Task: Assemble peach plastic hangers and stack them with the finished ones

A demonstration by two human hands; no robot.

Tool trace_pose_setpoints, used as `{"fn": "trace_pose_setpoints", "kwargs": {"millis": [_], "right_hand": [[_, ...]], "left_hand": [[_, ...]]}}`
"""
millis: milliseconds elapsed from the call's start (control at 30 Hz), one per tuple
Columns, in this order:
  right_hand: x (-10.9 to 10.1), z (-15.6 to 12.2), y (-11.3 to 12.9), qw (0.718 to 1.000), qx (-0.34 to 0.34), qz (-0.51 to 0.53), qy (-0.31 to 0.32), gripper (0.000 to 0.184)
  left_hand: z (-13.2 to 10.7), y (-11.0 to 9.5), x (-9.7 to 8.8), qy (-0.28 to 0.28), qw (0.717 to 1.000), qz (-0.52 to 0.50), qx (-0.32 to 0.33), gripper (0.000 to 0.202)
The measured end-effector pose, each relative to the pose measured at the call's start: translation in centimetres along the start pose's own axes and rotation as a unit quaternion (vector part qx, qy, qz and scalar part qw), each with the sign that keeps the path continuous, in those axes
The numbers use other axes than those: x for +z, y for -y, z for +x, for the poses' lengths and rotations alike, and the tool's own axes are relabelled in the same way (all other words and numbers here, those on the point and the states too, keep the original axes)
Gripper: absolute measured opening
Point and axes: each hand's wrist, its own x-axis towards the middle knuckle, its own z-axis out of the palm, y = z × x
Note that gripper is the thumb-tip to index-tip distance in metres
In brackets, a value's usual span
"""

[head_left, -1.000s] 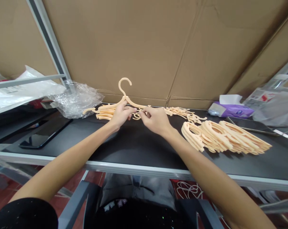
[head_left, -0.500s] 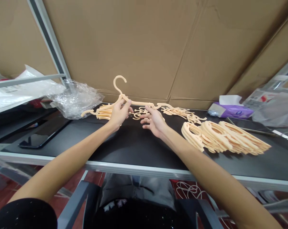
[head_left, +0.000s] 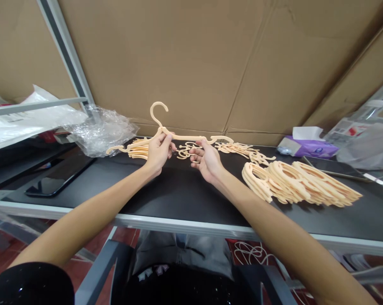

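Note:
A peach plastic hanger (head_left: 181,136) is held level above the black table (head_left: 179,190), hook up. My left hand (head_left: 158,150) grips it just left of the hook's base. My right hand (head_left: 206,159) is palm up, fingers curled round its right arm. Behind the hands lies a flat pile of the same hangers (head_left: 139,149) at the left, and loose small peach pieces (head_left: 185,151) between the hands. More hanger parts (head_left: 242,149) lie to the right by the cardboard.
A fanned stack of peach hangers (head_left: 299,182) lies at the right. Behind it are a purple tissue pack (head_left: 309,146) and a dark phone (head_left: 333,166). Another phone (head_left: 56,180) and crumpled clear plastic (head_left: 99,131) are at the left. A cardboard wall (head_left: 194,63) stands behind.
The hanger has been lifted and turned level. My right hand let go of the small pieces, opened, then closed palm up on the hanger's right arm.

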Motion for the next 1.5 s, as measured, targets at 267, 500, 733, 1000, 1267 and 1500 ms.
{"fn": "trace_pose_setpoints", "kwargs": {"millis": [267,500,733,1000,1267,1500], "right_hand": [[-0.2,0.3,0.1,1.0,-0.012,0.012,-0.01,0.028],[-0.5,1.0,0.2,0.998,-0.05,0.0,-0.039,0.031],[-0.4,1.0,0.0,1.0,-0.025,0.002,0.015,0.04],[-0.6,1.4,0.1,0.998,-0.068,0.01,-0.01,0.026],[-1.9,2.3,1.8,0.986,-0.122,0.096,-0.067,0.031],[-2.3,2.6,2.4,0.981,-0.116,0.109,-0.107,0.034]], "left_hand": [[0.0,0.4,-0.2,0.014,0.998,0.04,0.047,0.024],[-0.1,1.1,-0.2,0.039,0.993,0.082,0.077,0.036],[0.0,1.0,-0.6,0.051,0.981,0.139,0.123,0.042],[-0.7,0.1,-0.4,0.067,0.964,0.203,0.155,0.045],[0.5,0.0,-0.7,-0.021,0.998,0.058,-0.032,0.019],[1.6,-1.5,-1.9,-0.109,0.987,-0.092,-0.074,0.021]]}}
